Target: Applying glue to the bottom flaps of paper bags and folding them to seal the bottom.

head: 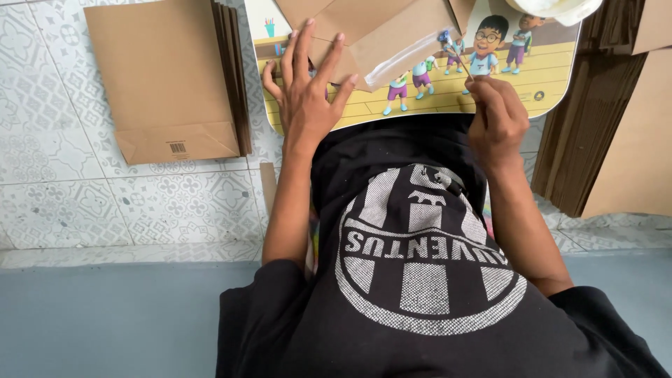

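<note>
- A flat brown kraft-paper piece with a clear window strip [381,35] is laid on a small lap table printed with cartoon children [490,87], at the upper middle of the view, just in front of the person's black printed shirt [420,280].
- The left hand [306,87] is pressed flat on the paper's left part, fingers spread and straight, nothing gripped; the sheet appears to be pinned this way so that it cannot slide on the smooth tabletop.
- The right hand [498,119] is closed around a thin stick-like tool [463,68], whose tip is pointed up and left toward the paper's lower right edge; what kind of tool it is cannot be told.
- The paper's long axis is run roughly left to right, tilted upward toward the right, and its folded flaps are turned away from the person.
- The window strip is slanted the same way, along the lower edge.
- A stack of finished brown paper bags [168,77] is set on the patterned floor tiles [105,203] well to the left, bottoms toward the person, probably kept within reach.
- More flat brown sheets [616,112] are piled at the right, beside the table.
- A white container [560,8] is partly seen at the table's far right corner.
</note>
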